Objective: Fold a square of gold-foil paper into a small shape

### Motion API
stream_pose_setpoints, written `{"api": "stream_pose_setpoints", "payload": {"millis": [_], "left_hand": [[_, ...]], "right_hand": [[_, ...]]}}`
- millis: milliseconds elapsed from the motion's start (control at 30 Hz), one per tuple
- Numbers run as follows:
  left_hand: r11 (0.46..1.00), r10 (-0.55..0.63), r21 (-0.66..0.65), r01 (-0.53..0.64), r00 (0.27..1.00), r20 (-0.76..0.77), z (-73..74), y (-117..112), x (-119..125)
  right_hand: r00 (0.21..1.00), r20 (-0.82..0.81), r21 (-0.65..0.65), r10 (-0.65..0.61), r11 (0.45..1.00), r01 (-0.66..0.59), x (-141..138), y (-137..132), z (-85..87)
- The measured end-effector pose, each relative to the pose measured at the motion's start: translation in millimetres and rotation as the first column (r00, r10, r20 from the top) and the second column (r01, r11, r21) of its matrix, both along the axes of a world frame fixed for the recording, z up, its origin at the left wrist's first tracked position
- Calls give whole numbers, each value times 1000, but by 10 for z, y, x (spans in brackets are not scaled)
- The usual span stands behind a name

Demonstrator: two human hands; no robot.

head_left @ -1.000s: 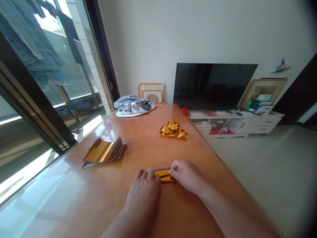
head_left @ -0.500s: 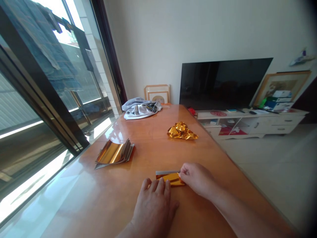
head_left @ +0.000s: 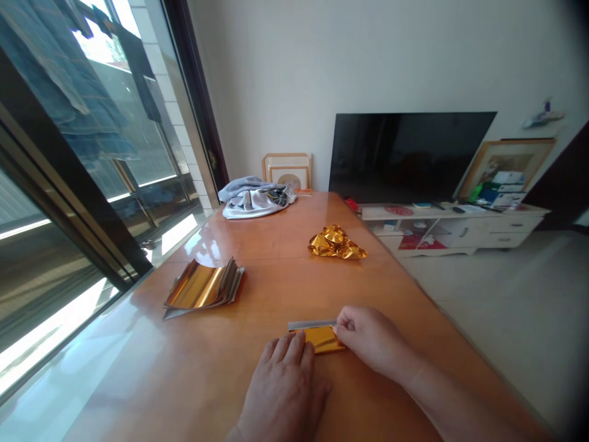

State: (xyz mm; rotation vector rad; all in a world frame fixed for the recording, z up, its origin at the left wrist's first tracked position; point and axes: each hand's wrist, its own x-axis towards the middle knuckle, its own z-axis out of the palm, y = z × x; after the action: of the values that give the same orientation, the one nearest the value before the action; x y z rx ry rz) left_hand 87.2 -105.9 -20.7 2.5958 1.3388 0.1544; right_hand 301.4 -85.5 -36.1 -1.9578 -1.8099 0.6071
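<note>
My left hand (head_left: 283,380) is lying flat, palm down with fingers close together and gripping nothing, its fingertips resting over the left part of a folded gold sheet (head_left: 324,341) on the near part of the table (head_left: 221,380). My right hand (head_left: 368,337) is closing thumb against bent forefinger at the sheet's right end, seeming to be pinching its corner. A narrow grey strip (head_left: 309,324) is showing along the far edge, probably the sheet's plain back. Half a second ago a dark slanting band was running across the gold; now the face is looking broader and more even, so I judge the fold to be lying flatter under my fingers, while the grey edge is still standing out beyond it. Farther off to the left, a stack of gold sheets (head_left: 197,288) is lying with its top one curving, well apart from my hands. Beyond the sheet and slightly right, a heap of crumpled gold foil (head_left: 335,242) is sitting near the table's right edge. At the far end a pale grey cloth (head_left: 251,199) is lying bunched up, and past the table on the right a dark television (head_left: 405,153) is standing over a white cabinet (head_left: 478,233).
</note>
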Motion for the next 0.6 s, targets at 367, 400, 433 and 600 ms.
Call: {"api": "stream_pose_setpoints", "payload": {"millis": [367, 400, 433, 600], "left_hand": [[1000, -9, -5, 9, 1000, 7, -33, 37, -32], [1000, -14, -5, 14, 1000, 6, -34, 39, -34], [1000, -17, -3, 17, 1000, 5, -31, 41, -37], [999, -27, 17, 27, 1000, -4, 9, 50, -51]], "right_hand": [[1000, -6, -13, -7, 1000, 7, -5, 13, 37], [1000, -3, -15, -8, 1000, 8, -6, 10, 39], [1000, -1, -19, -9, 1000, 9, -7, 8, 42], [1000, 11, -20, -11, 1000, 11, -15, -1, 38]]}}
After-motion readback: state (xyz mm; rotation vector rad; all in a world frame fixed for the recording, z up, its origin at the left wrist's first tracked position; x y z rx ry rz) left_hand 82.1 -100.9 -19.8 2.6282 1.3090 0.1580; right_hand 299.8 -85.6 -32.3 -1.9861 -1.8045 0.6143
